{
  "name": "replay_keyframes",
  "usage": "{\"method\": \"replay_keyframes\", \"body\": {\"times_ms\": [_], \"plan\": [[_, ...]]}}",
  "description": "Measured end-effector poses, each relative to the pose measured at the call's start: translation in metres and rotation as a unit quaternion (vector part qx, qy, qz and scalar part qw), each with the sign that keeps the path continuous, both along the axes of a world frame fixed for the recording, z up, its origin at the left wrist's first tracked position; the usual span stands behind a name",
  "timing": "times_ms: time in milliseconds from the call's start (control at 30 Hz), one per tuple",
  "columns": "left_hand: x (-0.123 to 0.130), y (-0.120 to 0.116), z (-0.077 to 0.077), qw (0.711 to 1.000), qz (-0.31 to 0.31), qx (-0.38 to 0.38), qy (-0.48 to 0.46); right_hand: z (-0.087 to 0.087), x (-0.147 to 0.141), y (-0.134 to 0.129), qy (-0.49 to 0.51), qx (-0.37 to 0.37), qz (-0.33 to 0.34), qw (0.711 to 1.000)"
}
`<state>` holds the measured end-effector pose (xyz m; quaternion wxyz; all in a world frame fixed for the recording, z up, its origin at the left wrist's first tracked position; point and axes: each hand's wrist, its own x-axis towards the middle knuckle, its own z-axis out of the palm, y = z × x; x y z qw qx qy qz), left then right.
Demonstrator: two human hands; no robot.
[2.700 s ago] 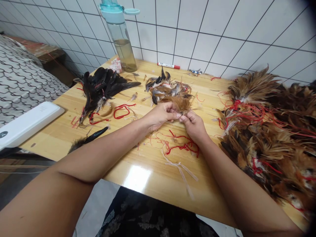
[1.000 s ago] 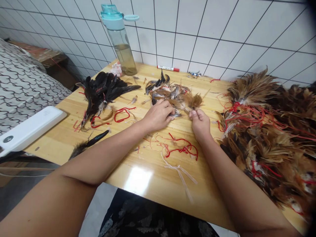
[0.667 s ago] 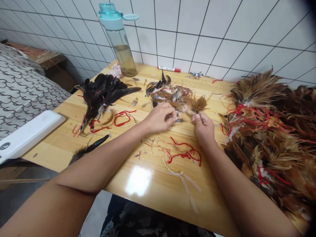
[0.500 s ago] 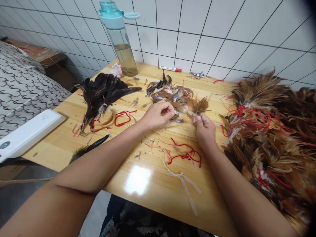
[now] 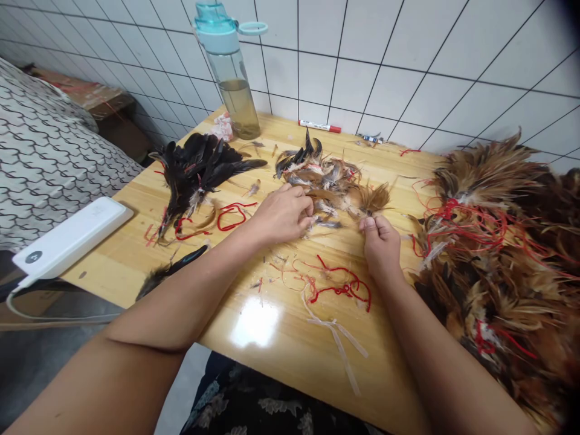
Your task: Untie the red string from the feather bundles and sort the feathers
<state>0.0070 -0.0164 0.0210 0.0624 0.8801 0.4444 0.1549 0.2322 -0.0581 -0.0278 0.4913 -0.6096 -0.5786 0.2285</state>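
Note:
My right hand (image 5: 380, 241) is closed, thumb on top, at the base of a small tuft of brown feathers (image 5: 375, 197) that fans away from me. To its left, my left hand (image 5: 284, 212) hangs low over the table with curled fingers; their tips are turned down, and what they hold, if anything, is hidden. Just beyond both hands lies a loose pile of brown, grey and black feathers (image 5: 326, 172). Nearer me, tangled red string (image 5: 339, 287) and a pale plastic strip (image 5: 335, 326) rest on the wooden table (image 5: 290, 368).
Black feathers (image 5: 199, 163) lie at the left, near a white power bank (image 5: 75, 238) with a cable. A water bottle (image 5: 238, 90) and a red marker (image 5: 319, 126) stand and lie by the tiled wall. Big brown feather bundles (image 5: 502, 272), tied with red string, fill the right side.
My left hand has moved a little left and turned its back up, so the thumb and fingertips are now hidden. My right hand stays by the brown tuft. The view has shifted slightly left.

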Motion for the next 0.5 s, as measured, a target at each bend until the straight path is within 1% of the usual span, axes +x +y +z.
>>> {"method": "replay_keyframes", "body": {"times_ms": [100,167,333,433,500], "plan": [[-0.003,0.003,-0.002,0.999,0.0,-0.029,0.023,0.001,0.0,0.0,-0.003,0.0,0.001,1.0],[-0.003,0.006,-0.005,0.999,-0.013,-0.024,0.018,0.001,-0.001,-0.001,-0.007,0.0,0.002,1.0],[0.001,0.006,-0.007,0.998,-0.04,0.009,-0.053,0.003,-0.002,-0.001,-0.018,0.006,0.006,1.0],[0.007,0.0,-0.004,0.995,-0.065,-0.002,-0.08,0.003,-0.003,-0.001,-0.023,0.017,0.015,0.999],[0.012,-0.006,-0.003,0.993,-0.082,0.006,-0.082,0.003,-0.005,-0.002,-0.026,0.021,0.021,0.999]]}}
